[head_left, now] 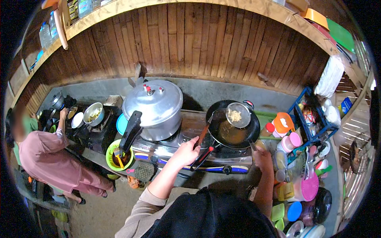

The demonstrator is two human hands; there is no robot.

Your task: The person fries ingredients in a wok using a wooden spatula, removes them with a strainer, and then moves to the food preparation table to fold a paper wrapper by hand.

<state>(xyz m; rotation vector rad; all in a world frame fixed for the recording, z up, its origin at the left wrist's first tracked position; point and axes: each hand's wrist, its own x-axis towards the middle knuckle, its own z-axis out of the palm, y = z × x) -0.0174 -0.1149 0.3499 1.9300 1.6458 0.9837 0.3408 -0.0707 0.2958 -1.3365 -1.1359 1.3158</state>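
Note:
A black wok on the stove holds brownish liquid. Over its far right part is a round metal strainer with pale strips in it. My left hand is closed around a long brown handle that reaches up over the wok's left side; I cannot tell whether it joins the strainer. Near that hand is the wok's black and red handle. At the wok's right rim, my right hand grips a thin metal utensil. The end of this utensil is unclear.
A large pressure cooker stands on the stove, left of the wok. A green bowl with dark contents sits nearby. Another person stands left beside a pot. Jars, lids and a blue rack crowd the right side.

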